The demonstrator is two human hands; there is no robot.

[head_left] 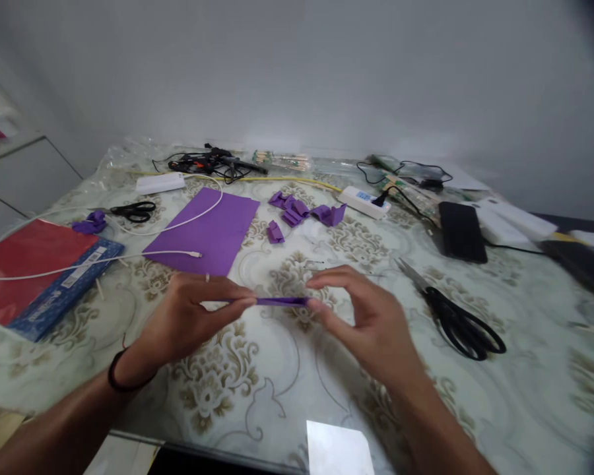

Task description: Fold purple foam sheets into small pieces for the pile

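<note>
A narrow folded strip of purple paper (281, 301) is held level above the table, seen nearly edge-on. My left hand (198, 310) pinches its left end between thumb and fingers. At the other end, my right hand (359, 313) has its thumb at the strip's tip, with the index finger raised a little apart. Beyond my hands lie several small folded purple paper pieces (294, 211). To their left is a flat purple sheet (205, 227). Black-handled scissors (455, 320) rest to the right of my right hand, blades partly apart.
At left lie a red and blue packet (54, 264), a white cable (129, 256), smaller scissors (132, 211) and a crumpled purple piece (90, 223). A power strip (363, 201), a black phone (462, 231) and tangled black cables (210, 161) sit farther back.
</note>
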